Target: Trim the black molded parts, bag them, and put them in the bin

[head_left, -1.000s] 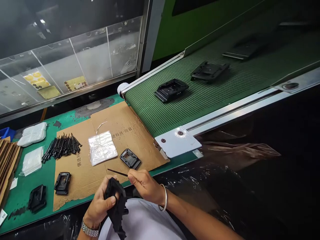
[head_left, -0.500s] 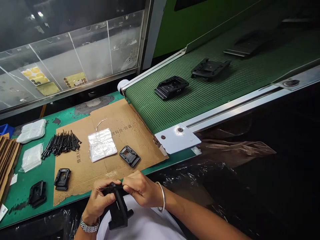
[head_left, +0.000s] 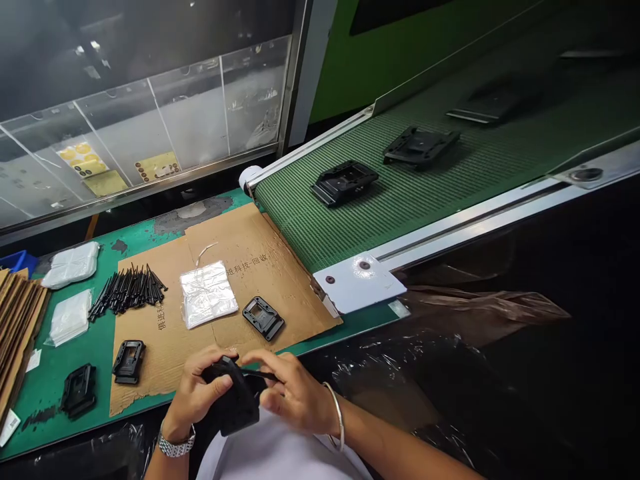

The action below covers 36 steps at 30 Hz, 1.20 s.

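Note:
My left hand [head_left: 197,390] grips a black plastic part [head_left: 235,403] near my body, thumb on its face. My right hand [head_left: 290,393] pinches a thin black pin [head_left: 260,375] against the part's top edge. A small black frame [head_left: 263,317] lies on the cardboard sheet [head_left: 270,267] just beyond my hands. A clear plastic bag [head_left: 207,302] sits to its left. A heap of black pins [head_left: 127,291] lies further left.
Two more black parts [head_left: 127,361] [head_left: 79,389] lie at the left on the green mat. A green conveyor belt [head_left: 400,200] carries black parts [head_left: 344,181] [head_left: 419,145]. White bags [head_left: 70,265] and stacked cardboard [head_left: 17,320] are at far left. Black plastic film [head_left: 450,373] covers the right.
My right hand brought the pin from above the cardboard down onto the black part. My left hand turned the part from upright to flatter, face up.

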Tool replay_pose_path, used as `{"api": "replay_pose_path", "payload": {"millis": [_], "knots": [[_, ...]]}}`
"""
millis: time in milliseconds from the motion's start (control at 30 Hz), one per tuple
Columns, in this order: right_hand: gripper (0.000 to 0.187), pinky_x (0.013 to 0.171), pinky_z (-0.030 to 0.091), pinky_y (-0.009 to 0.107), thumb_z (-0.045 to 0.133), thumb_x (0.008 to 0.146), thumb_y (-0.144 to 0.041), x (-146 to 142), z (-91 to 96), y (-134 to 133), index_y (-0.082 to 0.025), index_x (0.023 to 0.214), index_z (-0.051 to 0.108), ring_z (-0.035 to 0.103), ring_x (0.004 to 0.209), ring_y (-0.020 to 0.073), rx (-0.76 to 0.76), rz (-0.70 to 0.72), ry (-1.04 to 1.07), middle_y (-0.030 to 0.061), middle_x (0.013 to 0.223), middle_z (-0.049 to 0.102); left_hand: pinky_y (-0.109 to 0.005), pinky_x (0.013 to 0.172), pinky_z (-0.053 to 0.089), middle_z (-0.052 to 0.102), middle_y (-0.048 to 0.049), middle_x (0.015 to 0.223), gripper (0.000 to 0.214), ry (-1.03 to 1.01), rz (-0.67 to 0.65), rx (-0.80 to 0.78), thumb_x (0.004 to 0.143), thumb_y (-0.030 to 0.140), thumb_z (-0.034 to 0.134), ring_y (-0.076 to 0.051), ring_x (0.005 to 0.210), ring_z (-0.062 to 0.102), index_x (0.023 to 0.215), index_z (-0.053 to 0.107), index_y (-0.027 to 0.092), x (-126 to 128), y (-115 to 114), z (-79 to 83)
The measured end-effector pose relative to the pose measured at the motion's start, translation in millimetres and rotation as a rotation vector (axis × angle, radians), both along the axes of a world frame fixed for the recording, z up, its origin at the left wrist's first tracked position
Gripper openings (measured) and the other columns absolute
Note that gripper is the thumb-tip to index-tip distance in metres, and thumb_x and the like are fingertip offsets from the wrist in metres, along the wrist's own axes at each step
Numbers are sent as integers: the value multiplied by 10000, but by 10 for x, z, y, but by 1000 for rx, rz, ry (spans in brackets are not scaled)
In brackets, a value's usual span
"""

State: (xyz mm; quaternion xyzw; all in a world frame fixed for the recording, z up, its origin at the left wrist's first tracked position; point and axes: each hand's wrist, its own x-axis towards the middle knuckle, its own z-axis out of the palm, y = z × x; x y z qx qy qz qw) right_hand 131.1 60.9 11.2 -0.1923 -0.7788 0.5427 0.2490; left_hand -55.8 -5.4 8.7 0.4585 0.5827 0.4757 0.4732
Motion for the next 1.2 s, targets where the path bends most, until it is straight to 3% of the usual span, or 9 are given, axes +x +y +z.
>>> {"api": "replay_pose_path", "payload": {"millis": [67, 167, 233, 300, 400, 500, 600, 833, 1200], "knots": [[448, 392, 249, 180, 429, 770, -578, -29, -2, 20, -145, 829, 525, 325, 431, 64, 14, 53, -32, -59, 537, 365, -265, 683, 404, 617, -67, 770, 262, 57, -6, 63, 625, 183, 681, -189, 743, 541, 886, 689, 199, 42, 41, 55], [353, 404, 252, 194, 399, 820, -461, -111, -43, 8, -149, 712, 524, 326, 423, 71, 134, -113, -15, -61, 495, 327, -250, 847, 359, 587, -45, 987, 477, -41, 351, 121, 563, 128, 727, -191, 1007, 488, 1009, 617, 257, 176, 95, 65], [334, 430, 295, 208, 365, 845, -413, -194, -96, -33, -146, 714, 518, 376, 439, 88, 246, -306, 11, -41, 504, 385, -263, 891, 349, 568, -33, 1061, 491, -368, 552, 55, 591, 186, 722, -179, 1075, 456, 1051, 571, 268, 297, 120, 19], [334, 460, 339, 226, 339, 865, -391, -282, -157, -95, -141, 731, 516, 436, 471, 112, 378, -432, 29, -4, 532, 461, -296, 850, 405, 602, -59, 995, 361, -786, 547, -110, 647, 315, 678, -187, 991, 517, 981, 599, 203, 411, 136, -43], [435, 476, 365, 245, 261, 888, -469, -353, -211, -178, -134, 777, 516, 490, 513, 144, 505, -428, 38, 39, 572, 523, -265, 709, 478, 634, -46, 782, 233, -1091, 599, -244, 669, 349, 654, -150, 754, 581, 776, 635, 143, 504, 152, -86], [526, 481, 353, 236, 113, 902, -485, -317, -174, -152, -156, 735, 488, 483, 517, 133, 471, -339, 79, 29, 570, 510, -148, 478, 432, 554, 48, 581, 104, -1043, 744, -166, 659, 221, 678, -45, 486, 486, 665, 596, 159, 487, 148, -45], [456, 473, 314, 216, 128, 936, -353, -272, -91, 13, -177, 639, 426, 431, 481, 104, 433, -322, 107, -9, 526, 438, -101, 349, 305, 459, 84, 496, 186, -991, 701, -188, 610, 226, 720, -1, 369, 337, 642, 554, 149, 450, 102, -2], [462, 462, 252, 231, 164, 938, -337, -363, -55, 284, -174, 596, 428, 373, 447, 96, 676, -182, 27, -21, 487, 425, -102, 356, 271, 441, 82, 511, 268, -957, 605, -298, 570, 256, 747, 13, 370, 295, 705, 547, 139, 483, -38, -70], [529, 431, 220, 262, 86, 935, -356, -176, -121, -48, -189, 556, 414, 347, 408, 109, 744, 52, 88, -13, 447, 421, -109, 355, 226, 408, 84, 493, 246, -1005, 617, -297, 552, 222, 744, 10, 376, 266, 689, 561, 132, 352, -58, -81]]}}
